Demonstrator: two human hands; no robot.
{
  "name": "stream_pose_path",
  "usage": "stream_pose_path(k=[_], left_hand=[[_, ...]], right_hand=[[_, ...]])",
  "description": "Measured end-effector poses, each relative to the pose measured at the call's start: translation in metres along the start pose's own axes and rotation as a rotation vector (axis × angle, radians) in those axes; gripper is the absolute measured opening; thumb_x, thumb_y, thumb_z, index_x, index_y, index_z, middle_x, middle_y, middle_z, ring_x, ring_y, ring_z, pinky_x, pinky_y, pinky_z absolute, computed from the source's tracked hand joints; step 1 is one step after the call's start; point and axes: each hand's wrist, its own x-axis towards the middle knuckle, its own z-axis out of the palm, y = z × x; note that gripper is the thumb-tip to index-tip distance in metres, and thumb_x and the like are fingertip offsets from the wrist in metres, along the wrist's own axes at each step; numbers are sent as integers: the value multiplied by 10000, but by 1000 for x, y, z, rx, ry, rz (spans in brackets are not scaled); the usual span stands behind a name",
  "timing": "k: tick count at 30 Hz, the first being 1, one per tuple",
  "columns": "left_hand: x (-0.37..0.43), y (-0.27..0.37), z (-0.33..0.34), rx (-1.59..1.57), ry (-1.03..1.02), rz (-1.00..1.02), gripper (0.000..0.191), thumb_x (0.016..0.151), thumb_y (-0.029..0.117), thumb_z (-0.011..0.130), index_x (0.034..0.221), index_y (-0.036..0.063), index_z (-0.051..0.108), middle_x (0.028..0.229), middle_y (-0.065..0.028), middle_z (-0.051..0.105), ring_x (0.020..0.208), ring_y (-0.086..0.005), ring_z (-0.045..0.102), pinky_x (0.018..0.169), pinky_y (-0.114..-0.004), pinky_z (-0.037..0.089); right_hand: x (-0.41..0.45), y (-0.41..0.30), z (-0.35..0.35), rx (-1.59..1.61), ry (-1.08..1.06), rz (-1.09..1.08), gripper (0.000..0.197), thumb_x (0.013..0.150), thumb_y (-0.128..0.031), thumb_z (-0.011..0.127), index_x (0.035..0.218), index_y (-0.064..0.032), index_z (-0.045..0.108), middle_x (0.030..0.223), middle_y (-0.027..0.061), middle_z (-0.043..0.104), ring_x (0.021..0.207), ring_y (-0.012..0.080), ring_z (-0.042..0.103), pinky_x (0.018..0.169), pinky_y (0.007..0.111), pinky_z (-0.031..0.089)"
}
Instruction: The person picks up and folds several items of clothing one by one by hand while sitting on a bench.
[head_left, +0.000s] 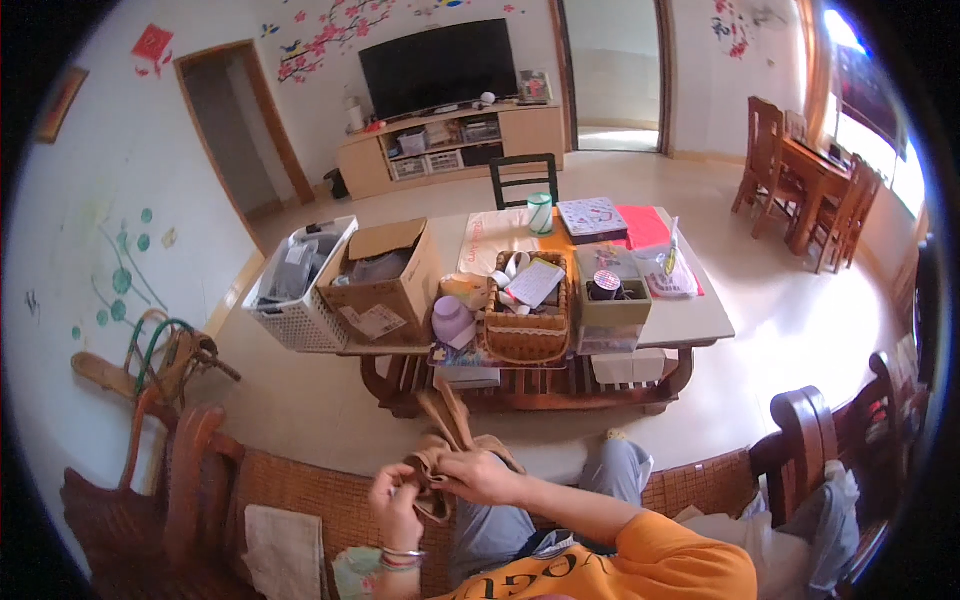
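A brown cloth item (432, 457) with long strap-like strips is bunched up over my lap. My right hand (480, 476) pinches its fabric from the right. On the left, my left hand (397, 502) has its fingers curled at the edge of the same cloth. The two hands are close together. Part of the cloth lies over my knee, and its full shape is hidden by the folds and my fingers.
Ahead stands a table (694, 315) carrying a white plastic basket (300, 319), a cardboard box (397, 304), a purple jar (452, 321), a woven basket (527, 341) and a drawer organiser (613, 315). A folded cloth (283, 551) lies on the wooden bench (300, 480) to my left.
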Motion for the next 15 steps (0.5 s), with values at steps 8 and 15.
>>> stream_pose_path(k=[8,15], left_hand=[[-12,-24,-6,-153,-216,-367,297,710,-85,406,976,-41,531,981,-134,577,882,-210,589,812,-313,480],[-9,-38,37,136,-591,-327,333,731,-75,402,1027,-59,554,956,-87,597,852,-142,565,774,-235,452]], right_hand=[[-72,21,-18,-113,285,377,205,803,-109,645,710,-13,490,683,159,501,624,365,517,522,401,413],[-43,4,-34,-142,507,317,217,812,-155,658,966,-49,550,843,98,507,715,276,558,585,330,475]])
